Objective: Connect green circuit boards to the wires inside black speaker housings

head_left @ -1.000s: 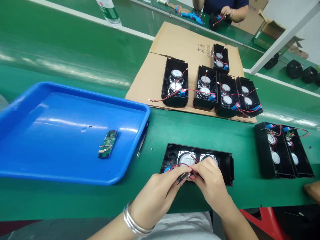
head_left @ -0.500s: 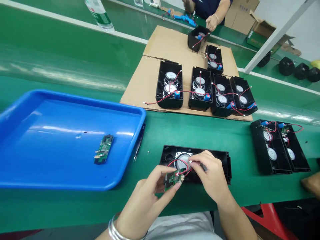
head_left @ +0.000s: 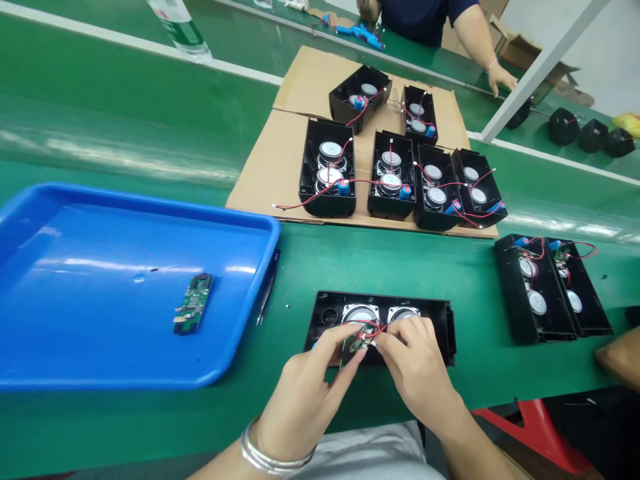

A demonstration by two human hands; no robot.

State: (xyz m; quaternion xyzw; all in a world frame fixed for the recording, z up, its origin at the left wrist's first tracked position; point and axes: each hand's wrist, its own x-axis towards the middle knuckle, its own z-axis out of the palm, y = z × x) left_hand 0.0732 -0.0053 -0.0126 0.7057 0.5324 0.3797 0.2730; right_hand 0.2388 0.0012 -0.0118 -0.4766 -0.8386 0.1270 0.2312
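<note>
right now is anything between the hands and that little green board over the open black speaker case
Nothing visible. The left hand pinches the small green board and the right hand meets it at the red wires, directly above the black speaker case.

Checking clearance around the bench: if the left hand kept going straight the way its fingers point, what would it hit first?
The left hand points up and right at the small circuit board it pinches, over the open black speaker housing; the housing comes next, probably, since depth is unclear.
</note>
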